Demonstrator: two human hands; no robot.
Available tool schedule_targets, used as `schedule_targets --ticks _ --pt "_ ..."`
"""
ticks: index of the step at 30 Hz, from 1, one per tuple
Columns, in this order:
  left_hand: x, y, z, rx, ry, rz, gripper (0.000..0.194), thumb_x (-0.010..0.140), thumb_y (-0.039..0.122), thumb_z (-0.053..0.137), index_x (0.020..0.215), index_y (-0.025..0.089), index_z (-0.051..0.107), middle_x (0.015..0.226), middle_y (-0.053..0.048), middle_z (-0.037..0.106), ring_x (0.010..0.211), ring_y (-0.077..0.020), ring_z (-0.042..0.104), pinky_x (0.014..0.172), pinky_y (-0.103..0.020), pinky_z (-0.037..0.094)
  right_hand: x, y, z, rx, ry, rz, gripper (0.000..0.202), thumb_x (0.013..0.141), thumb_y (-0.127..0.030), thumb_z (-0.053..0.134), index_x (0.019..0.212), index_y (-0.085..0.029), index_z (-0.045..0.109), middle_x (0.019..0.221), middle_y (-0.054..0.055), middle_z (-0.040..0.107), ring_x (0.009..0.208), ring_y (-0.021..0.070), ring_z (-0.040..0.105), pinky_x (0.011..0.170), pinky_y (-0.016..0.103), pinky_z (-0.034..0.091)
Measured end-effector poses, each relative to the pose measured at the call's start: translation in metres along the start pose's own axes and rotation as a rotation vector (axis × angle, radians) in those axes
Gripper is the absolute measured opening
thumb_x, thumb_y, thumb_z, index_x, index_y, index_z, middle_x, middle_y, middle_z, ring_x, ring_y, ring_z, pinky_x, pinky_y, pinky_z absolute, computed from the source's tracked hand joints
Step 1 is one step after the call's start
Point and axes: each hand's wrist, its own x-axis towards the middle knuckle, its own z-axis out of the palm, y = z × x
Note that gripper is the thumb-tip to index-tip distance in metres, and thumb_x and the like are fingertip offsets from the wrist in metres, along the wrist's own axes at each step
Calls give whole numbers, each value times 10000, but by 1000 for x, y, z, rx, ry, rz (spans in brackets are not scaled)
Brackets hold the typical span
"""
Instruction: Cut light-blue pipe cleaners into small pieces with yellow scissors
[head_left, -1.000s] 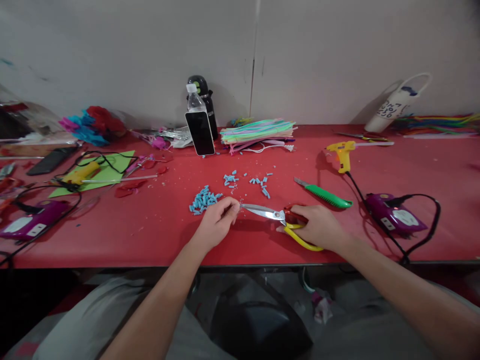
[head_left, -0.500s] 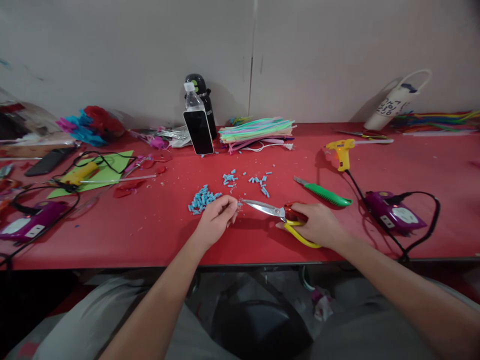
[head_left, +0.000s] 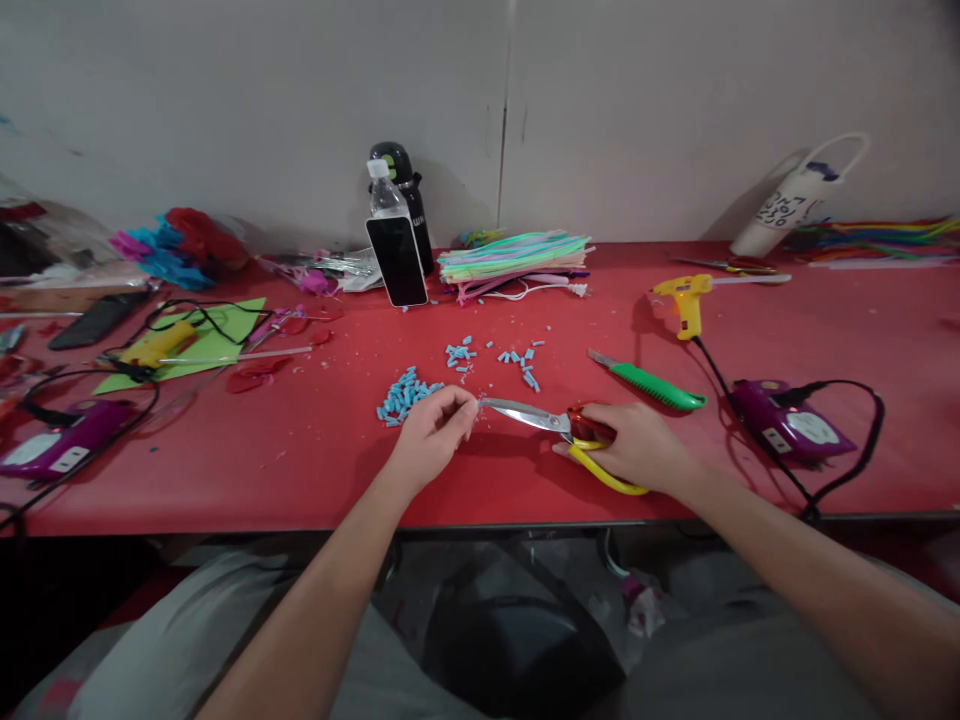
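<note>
The right hand (head_left: 641, 447) grips steel scissors with red and yellow handles (head_left: 527, 413), tip beside the left hand (head_left: 431, 432), fingers pinched (contents unclear), near small blue tubular pieces (head_left: 403, 396); a green plastic-handled utility knife (head_left: 656, 386) lies beyond.

Before you, the red table (head_left: 262, 480) bears blue pieces (head_left: 406, 395), a green knife (head_left: 658, 387), a yellow glue gun (head_left: 687, 308) and two purple socket boxes (head_left: 791, 428).

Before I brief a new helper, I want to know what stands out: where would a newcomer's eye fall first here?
Probably on the red-and-yellow-handled scissors, held in the right hand and pointing toward the left hand. Next might come the heap of small blue pieces beside the left hand, then the green cutter lying beyond the right hand.
</note>
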Motion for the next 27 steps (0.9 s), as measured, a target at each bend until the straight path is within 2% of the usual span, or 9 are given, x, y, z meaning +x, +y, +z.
schedule_targets --ticks 11,17,21,27 --pt "0 -1 0 23 25 -3 276 931 388 489 769 171 542 622 26 496 536 -87 447 542 -223 377 2 0 0 -1 -5 11 438 777 -630 564 641 -218 508 588 6 566 508 121 440 512 271 224" --pt "1 -2 1 49 35 11 239 925 352 496 779 170 546 620 28 508 543 -85 456 544 -214 381 1 3 -2 55 -25 32 443 769 -613 585 633 -214 452 582 -7 535 520 115 409 512 256 246" --pt "2 -3 1 77 41 15 212 921 338 504 813 166 567 645 23 526 555 -82 464 550 -208 385 0 1 -4 77 -68 16 417 763 -604 594 661 -213 495 576 -15 527 526 115 424 519 251 256" --pt "2 -5 1 119 40 32 204 924 325 499 820 166 574 655 19 526 567 -84 470 551 -204 381 1 -1 -5 64 -54 21 424 767 -613 585 657 -212 503 582 -12 545 525 117 428 527 256 259"
